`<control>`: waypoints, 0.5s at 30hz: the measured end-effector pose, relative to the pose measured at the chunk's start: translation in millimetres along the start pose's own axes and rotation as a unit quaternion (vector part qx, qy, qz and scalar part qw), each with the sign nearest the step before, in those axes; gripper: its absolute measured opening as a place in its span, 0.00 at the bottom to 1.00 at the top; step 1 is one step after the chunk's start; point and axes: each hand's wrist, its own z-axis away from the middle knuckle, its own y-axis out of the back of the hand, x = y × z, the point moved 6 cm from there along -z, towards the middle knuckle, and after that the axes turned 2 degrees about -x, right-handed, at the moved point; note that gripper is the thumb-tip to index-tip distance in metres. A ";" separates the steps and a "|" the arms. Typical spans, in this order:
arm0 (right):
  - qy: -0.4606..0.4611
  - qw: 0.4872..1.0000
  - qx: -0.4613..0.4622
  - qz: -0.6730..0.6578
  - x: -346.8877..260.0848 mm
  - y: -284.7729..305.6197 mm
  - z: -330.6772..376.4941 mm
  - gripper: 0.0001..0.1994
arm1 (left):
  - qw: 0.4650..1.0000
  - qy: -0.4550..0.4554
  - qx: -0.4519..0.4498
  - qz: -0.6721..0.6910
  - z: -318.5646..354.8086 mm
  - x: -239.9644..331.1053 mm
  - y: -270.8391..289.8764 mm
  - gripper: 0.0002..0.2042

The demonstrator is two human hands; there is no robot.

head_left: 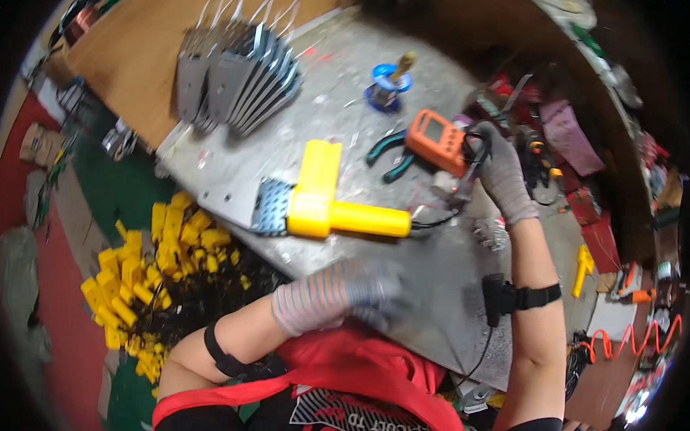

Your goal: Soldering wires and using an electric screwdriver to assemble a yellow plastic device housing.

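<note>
My left hand [357, 296] wears a grey knit glove and hovers blurred near the front edge of the metal workbench [341, 116]; whether it holds anything is unclear. My right hand [502, 171], also gloved, reaches to the right side of the bench and grips a thin dark probe with a black wire beside an orange handheld meter [437, 139]. A yellow tool with a handle and a perforated metal plate [319, 203] lies on the bench between my hands.
Teal-handled pliers [389, 152] lie left of the meter. A blue spool [384, 84] stands farther back. Grey metal blades [240, 75] are fanned at the back left. Several yellow parts [149, 269] are heaped on the floor at left. Red clutter fills the right.
</note>
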 end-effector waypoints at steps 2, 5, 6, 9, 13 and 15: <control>-0.004 0.997 0.050 -0.056 28.9 -1.7 7.6 0.09 | 0.965 -0.028 -0.111 -0.237 24.9 -3.2 -8.9 0.13; -0.099 0.972 0.002 -0.214 33.3 2.8 10.8 0.11 | 0.864 -0.087 0.076 -0.490 59.7 19.6 14.3 0.11; -0.083 0.973 -0.009 -0.216 23.5 6.3 10.4 0.13 | 0.797 -0.116 0.203 -0.556 72.8 19.6 30.5 0.11; -0.092 0.981 0.008 -0.172 -5.8 32.2 28.2 0.15 | 0.608 -0.211 0.334 -0.689 90.6 15.4 55.1 0.14; -0.141 0.964 0.207 -0.092 -55.6 75.8 92.2 0.13 | 0.829 -0.063 0.353 -0.429 89.2 -23.0 77.8 0.23; -0.166 0.974 0.139 -0.071 -108.2 58.5 120.6 0.09 | 0.951 -0.086 0.265 -0.135 80.3 -51.6 75.0 0.20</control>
